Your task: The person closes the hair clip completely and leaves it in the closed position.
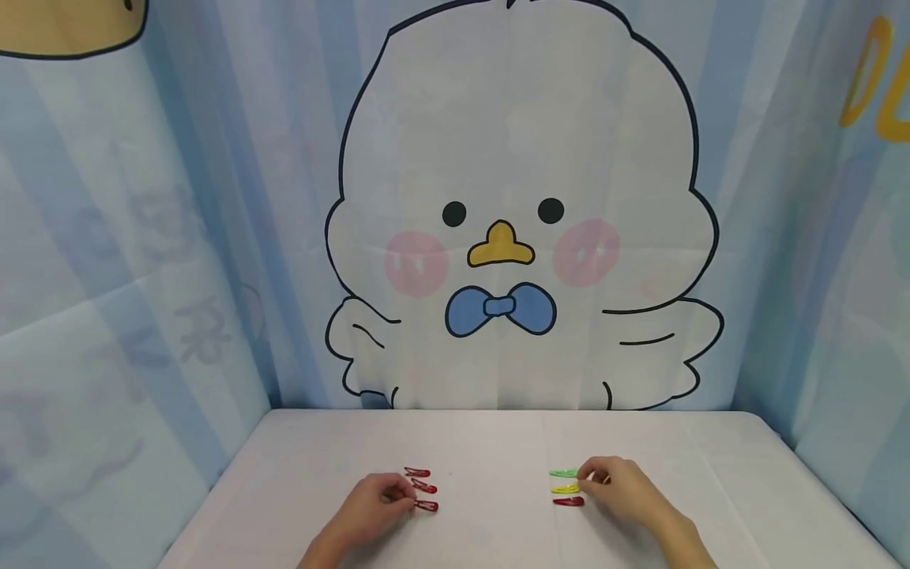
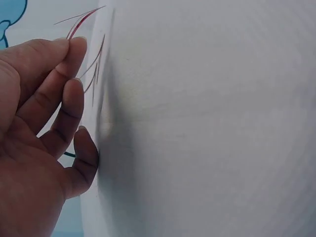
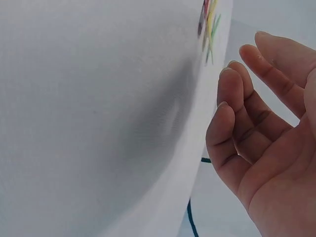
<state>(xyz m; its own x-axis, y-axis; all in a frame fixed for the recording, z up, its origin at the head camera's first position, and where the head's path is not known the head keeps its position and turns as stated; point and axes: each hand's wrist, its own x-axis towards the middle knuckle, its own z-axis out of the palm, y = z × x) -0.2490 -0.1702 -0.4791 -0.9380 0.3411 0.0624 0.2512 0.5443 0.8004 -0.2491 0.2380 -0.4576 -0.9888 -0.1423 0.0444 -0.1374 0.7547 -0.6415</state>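
My left hand [image 1: 377, 506] pinches a red snap hair clip [image 1: 427, 506] between thumb and fingertip. In the left wrist view this hair clip [image 2: 83, 23] is sprung apart, its thin metal strip away from the red body. Just beyond it lie a second red clip [image 1: 424, 486] and a third red clip [image 1: 418, 472]. My right hand [image 1: 622, 486] hovers beside a green clip [image 1: 564, 472] and a yellow clip [image 1: 566, 488]. A gap shows between its thumb and index finger [image 3: 276, 79], with nothing held. Nearest the front of that row is a dark red clip [image 1: 569, 501].
The clips lie in two short columns on a white table [image 1: 490, 442], left and right of its middle. Behind the table hangs a pale blue curtain [image 1: 298, 237] with a large printed chick. More curtain [image 1: 107, 316] closes off both sides.
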